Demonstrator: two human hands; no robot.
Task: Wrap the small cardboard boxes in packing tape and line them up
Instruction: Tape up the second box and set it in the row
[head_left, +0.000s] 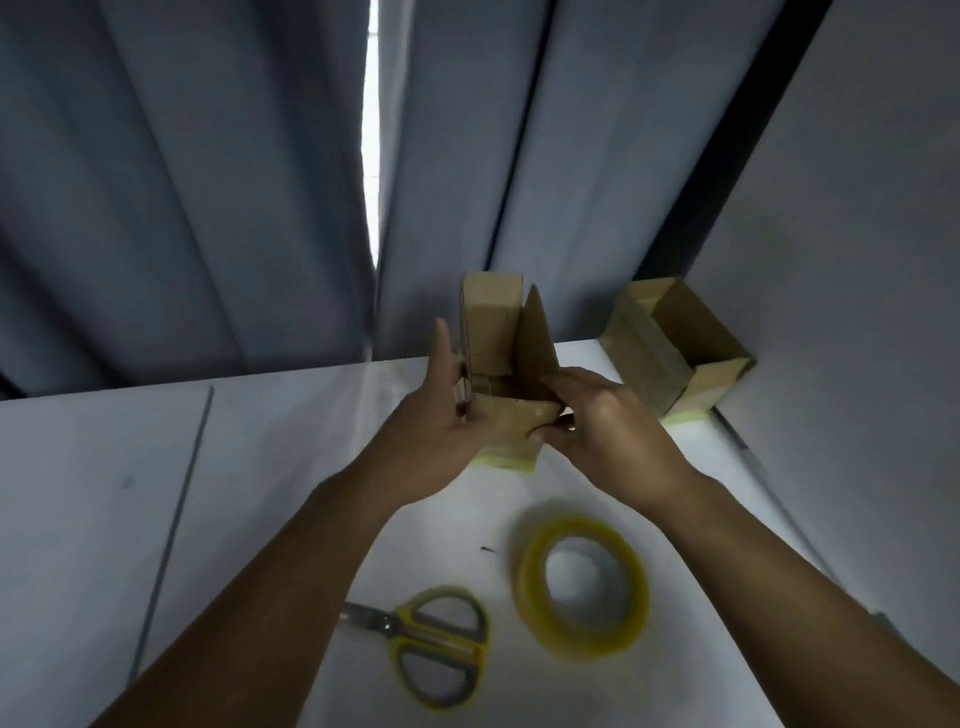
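Now small cardboard box (491, 322), flaps open, is at centre of white table (260, 467), betw. both hands. Left hand (441, 410) lies flat on its 9 o'clock side, fingers straight. Right hand (602, 421) grips flap at 3 o'clock, fingers curled. Second box (675, 353), also open, stands at 2 o'clock in table corner. Tape roll (532, 587) at 5 o'clock, scissors (431, 638) at 6 o'clock.

Open cardboard box (491, 322) is up by the table's (260, 467) far edge, left hand (441, 415) flat on its 9 o'clock side, right hand (597, 415) pinching the near flap at 4. Second box (675, 348) sits at 3 o'clock, against the wall (857, 260). Tape roll (582, 644) at 5, scissors (436, 644) just left of it. Curtains (208, 182) hang behind.
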